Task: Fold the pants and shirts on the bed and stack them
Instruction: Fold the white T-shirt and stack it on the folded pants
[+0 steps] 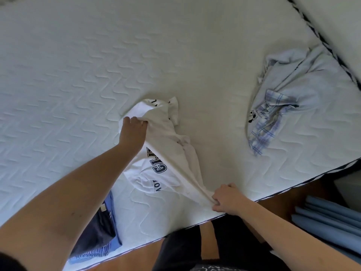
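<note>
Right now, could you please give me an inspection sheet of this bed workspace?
Surface: white quilted mattress, bare of bedding; its near edge has dark trim.
Job's things: white printed shirt, crumpled and stretched between both hands; folded stack of dark and blue garments at the near edge.
Clutter: unfolded pile of light blue and plaid clothes at the right corner.
Hands: left hand grips the shirt's far end; right hand pinches its near end at the mattress edge.
Cables: nothing seen.
Surroundings: wooden floor below the bed; blue pleated fabric at right.
</note>
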The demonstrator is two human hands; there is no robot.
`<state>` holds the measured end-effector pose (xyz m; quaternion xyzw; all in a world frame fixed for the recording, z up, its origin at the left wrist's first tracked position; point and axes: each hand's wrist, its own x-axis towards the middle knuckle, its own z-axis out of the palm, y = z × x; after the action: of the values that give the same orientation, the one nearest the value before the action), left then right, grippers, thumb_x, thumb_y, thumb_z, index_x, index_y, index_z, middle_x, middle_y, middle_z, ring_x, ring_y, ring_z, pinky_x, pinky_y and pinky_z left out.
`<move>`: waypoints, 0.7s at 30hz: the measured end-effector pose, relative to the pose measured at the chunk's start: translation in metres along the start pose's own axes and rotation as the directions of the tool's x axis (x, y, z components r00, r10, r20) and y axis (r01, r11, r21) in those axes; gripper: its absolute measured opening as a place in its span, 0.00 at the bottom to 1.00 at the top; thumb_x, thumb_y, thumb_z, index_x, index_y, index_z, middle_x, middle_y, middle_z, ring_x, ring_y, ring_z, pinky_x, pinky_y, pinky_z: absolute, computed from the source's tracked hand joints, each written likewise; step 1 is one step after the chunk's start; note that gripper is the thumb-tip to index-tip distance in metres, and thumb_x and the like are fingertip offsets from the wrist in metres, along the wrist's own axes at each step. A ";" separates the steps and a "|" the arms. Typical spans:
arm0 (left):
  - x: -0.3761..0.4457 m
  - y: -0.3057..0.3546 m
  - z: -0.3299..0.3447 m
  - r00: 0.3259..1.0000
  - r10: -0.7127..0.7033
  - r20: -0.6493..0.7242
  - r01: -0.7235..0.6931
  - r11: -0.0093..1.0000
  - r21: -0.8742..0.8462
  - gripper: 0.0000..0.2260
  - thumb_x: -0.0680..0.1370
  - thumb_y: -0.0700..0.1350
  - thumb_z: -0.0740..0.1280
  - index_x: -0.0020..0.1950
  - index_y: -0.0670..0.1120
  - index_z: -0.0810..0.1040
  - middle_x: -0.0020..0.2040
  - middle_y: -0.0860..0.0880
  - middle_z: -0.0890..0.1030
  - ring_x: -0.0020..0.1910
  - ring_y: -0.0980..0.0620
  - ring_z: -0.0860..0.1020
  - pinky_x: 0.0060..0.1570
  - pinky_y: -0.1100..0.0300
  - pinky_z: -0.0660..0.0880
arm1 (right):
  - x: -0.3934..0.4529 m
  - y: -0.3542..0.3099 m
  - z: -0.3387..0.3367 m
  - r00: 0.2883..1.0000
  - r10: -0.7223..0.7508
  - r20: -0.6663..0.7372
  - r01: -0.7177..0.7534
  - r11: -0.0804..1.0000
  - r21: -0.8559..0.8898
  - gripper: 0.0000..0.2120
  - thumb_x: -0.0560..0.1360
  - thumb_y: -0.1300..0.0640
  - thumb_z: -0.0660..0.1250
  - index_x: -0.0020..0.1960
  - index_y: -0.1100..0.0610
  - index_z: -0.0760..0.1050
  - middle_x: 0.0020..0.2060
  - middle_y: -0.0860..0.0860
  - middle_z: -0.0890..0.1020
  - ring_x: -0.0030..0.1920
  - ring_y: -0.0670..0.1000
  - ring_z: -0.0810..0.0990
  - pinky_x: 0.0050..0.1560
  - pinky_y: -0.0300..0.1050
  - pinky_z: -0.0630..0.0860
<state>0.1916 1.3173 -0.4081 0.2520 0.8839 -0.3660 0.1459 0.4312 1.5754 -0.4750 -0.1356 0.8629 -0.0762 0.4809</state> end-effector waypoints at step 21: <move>-0.094 -0.025 0.060 0.988 0.027 0.151 -0.007 0.991 -0.134 0.04 0.76 0.40 0.65 0.45 0.49 0.78 0.40 0.53 0.79 0.41 0.53 0.80 0.44 0.61 0.66 | -0.036 -0.056 0.030 0.940 0.334 -0.073 -0.239 0.794 0.559 0.27 0.79 0.34 0.52 0.52 0.55 0.77 0.44 0.54 0.80 0.52 0.57 0.80 0.47 0.45 0.70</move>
<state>0.2599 1.2270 -0.3939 0.2206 0.8904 -0.3232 0.2325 0.4837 1.5332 -0.4474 0.1455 0.8536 -0.2543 0.4307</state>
